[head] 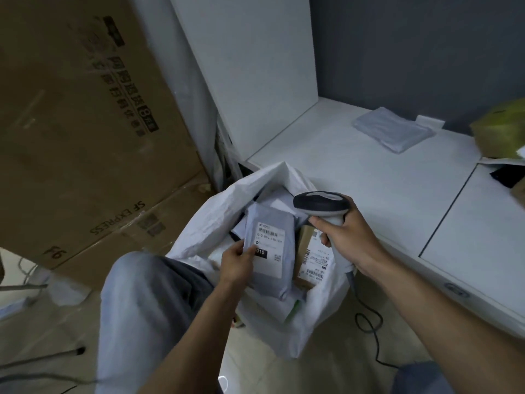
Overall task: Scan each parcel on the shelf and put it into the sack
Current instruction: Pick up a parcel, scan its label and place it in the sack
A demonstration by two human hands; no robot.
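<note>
Grey and soft-looking, the mailer hangs over the open sack, left hand pinching its edge, probably light and floppy, while right hand grips the scanner.

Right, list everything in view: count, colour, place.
held parcel: one, grey with white label, over the sack mouth
sack: one, white, open on the floor beside the shelf
boxed parcel: one, brown, inside the sack
flat parcel: one, grey, on the shelf
bulky parcel: one, yellow-green, shelf's right edge
shelf: one, white, right
cartons: at least two, brown, left
scanner: one, grey-black, above the sack
cable: one, black, floor
left hand: grips held parcel
right hand: grips scanner
</note>
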